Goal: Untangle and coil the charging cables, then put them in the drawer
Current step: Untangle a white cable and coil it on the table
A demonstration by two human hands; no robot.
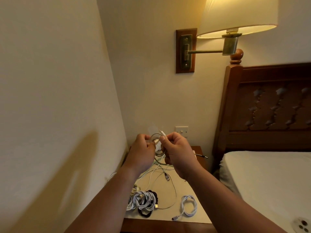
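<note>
Pinching is what both hands are doing from where I watch. The left hand (143,152) curls its fingers round a small coil (158,146) of pale charging cable. The right hand (178,153) nips the cable end (161,132) between thumb and forefinger, with the white plug poking up above the knuckles. The two hands are almost touching, and the coil hangs between them in the air above the nightstand (161,216). I judge it is held up there so that no loop catches on the cables below.

I read the step as finishing this one coil, by winding the tail round the loops or tucking the plug through so the ring keeps its shape. Some loose strands (159,169) trail down from under the hands onto the tabletop, near a dark USB plug (167,176). I cannot tell whether they belong to the cable in hand.

Nearer the front edge lies a tangled bundle (143,201) of white and dark cables, not yet sorted. A coiled white cable (189,205) lies to its right, set well apart, probably so it is not drawn back into the knot. I cannot see the drawer in this view, so no cable can be confirmed as stored. My guess is that the task is less than half done.
</note>
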